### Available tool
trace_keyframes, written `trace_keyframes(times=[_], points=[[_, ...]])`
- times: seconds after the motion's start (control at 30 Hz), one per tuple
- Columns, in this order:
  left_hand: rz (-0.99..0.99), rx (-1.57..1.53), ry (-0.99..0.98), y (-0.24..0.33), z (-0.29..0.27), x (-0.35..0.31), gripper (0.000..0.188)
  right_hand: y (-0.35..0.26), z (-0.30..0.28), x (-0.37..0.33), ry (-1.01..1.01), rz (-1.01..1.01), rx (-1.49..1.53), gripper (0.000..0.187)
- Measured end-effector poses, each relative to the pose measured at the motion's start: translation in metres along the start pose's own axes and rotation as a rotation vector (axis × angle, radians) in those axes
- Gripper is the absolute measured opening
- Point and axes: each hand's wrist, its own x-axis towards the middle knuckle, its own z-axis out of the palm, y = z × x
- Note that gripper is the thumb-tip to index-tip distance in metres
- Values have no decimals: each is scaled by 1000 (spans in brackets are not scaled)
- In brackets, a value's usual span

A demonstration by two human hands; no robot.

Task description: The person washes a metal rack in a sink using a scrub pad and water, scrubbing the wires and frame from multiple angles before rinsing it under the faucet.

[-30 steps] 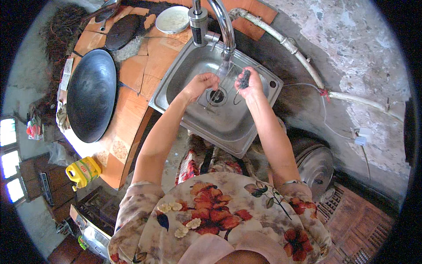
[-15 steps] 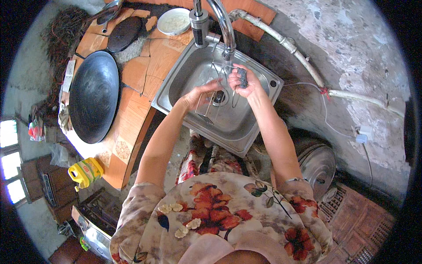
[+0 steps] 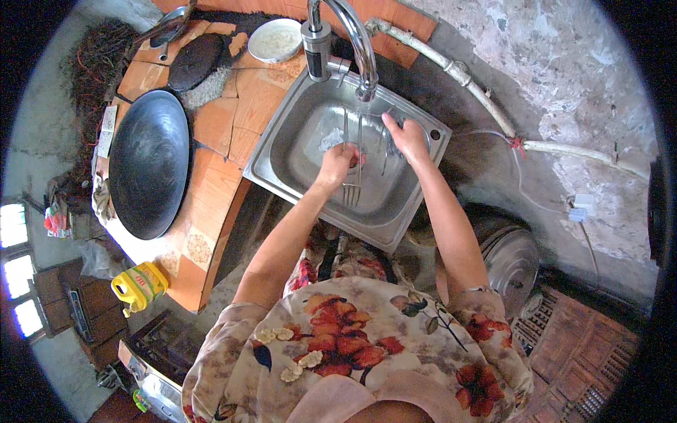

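Observation:
Over the steel sink (image 3: 285,158), my left hand (image 3: 340,168) is closed around a thin metal wire rack (image 3: 351,194). Its long wires reach up toward the faucet, and several short prongs show below my fist. My right hand (image 3: 409,141) is at the sink's right side, thumb pointing up, with a grey steel wool scrubber (image 3: 391,146) in its mostly hidden fingers. Thin wire shows beside the scrubber; whether the scrubber touches it I cannot tell. Above both hands hangs the chrome faucet (image 3: 367,74). A whitish patch (image 3: 331,139) lies on the sink bottom near my left hand.
Left of the sink, a tiled counter (image 3: 211,169) holds a large dark wok (image 3: 149,166), a white bowl (image 3: 275,40) and a round dark lid (image 3: 197,62). A yellow jug (image 3: 139,285) stands by its near edge. A pale pipe (image 3: 458,70) runs along the right wall.
My left hand has moved right and down and closed more fully on the rack, which has turned. My right hand has shifted right and lower, rotating so the scrubber is partly hidden.

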Motion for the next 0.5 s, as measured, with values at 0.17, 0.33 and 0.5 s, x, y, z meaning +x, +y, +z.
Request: trace_keyframes(times=[0.17,0.33,0.5], points=[[297,878,266,28,27,-17,28,-25,12,-29,248,-226,-225,67],[442,835,221,24,45,-22,19,-13,59,-4,-35,-87,91,75],[477,1196,142,25,24,-22,25,-13,56,-31,-221,-230,31,68]])
